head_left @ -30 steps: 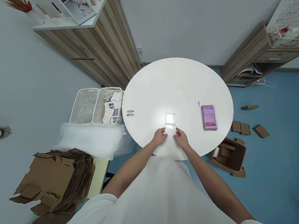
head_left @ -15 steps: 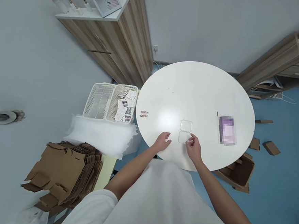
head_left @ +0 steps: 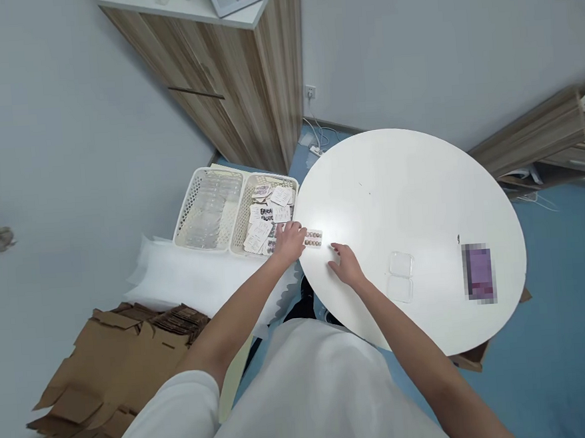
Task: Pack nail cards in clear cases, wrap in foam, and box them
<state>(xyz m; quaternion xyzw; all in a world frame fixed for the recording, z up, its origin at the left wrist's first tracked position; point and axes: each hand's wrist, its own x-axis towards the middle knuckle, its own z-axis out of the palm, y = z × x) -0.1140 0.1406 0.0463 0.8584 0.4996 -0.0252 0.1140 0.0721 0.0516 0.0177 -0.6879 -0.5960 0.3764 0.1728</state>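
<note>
A small card carrying two rows of decorated false nails lies at the left edge of the white round table. My left hand is over the table edge with its fingers apart, the fingertips at the card's left end. Whether they press on it is hard to make out. To the right of the card, just above the tabletop, my right hand has thumb and fingers apart and holds nothing. A clear plastic case lies unfolded on the table beyond my right forearm.
Left of the table stand a white basket of nail cards and another basket of clear cases. White foam sheets and flattened cardboard boxes lie nearer. A blurred-out purple item sits at the table's right.
My right hand has left the plastic case and moved left towards the nail card. My left hand has reached to the card's left end. The view has turned left.
</note>
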